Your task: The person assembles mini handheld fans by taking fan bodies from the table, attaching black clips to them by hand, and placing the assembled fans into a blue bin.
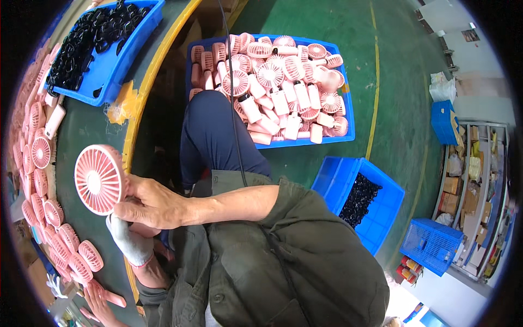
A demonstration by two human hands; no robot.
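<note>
A pink handheld fan (99, 180) with a round slatted grille is held up over the green bench edge. My bare right hand (155, 203) is closed around it just below the head. Under it my left hand (131, 240), in a pale glove, is closed at the fan's handle, mostly hidden between the two hands. On the bench to the left lie several more pink fans (68, 238), heaped in a long row. At the lower left another person's hand (98, 305) touches a pink fan.
A blue tray (106, 87) of black looped parts stands on the bench. Ahead, a blue crate (350, 117) is heaped with pink fans beside my knee. To the right are a blue bin (381, 218) with small black parts, a blue basket (433, 245) and shelving (473, 201). A black cable (234, 103) hangs down.
</note>
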